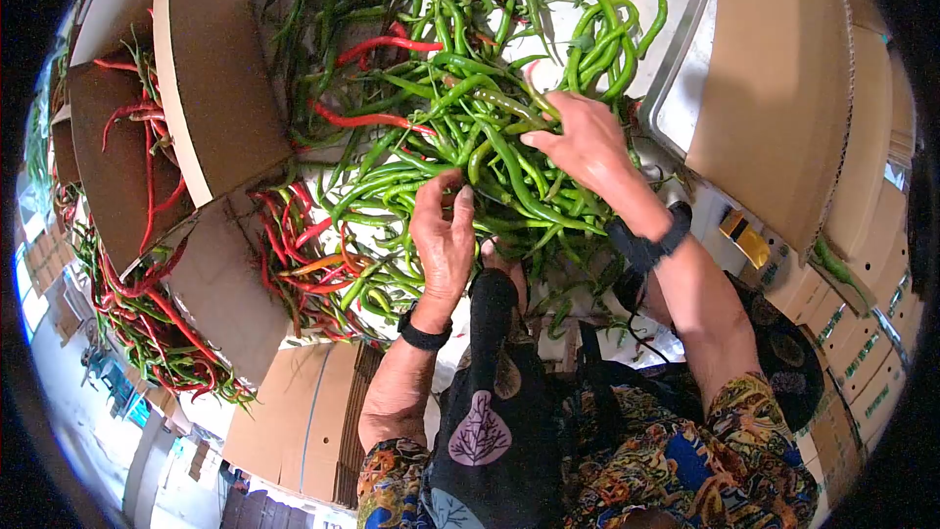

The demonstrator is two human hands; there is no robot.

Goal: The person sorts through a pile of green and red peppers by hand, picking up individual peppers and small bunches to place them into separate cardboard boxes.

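Observation:
A big heap of long green chillies, with a few red ones mixed in, covers the surface in front of me. My left hand lies flat on the near edge of the heap, fingers spread on green chillies, a black band on its wrist. My right hand reaches further into the heap and pinches green chillies between thumb and fingers. A black watch sits on that wrist.
A cardboard box with red chillies stands at the left, more red chillies lie below it. Another cardboard box and a metal tray edge are at the right. Stacked cartons stand at the lower right.

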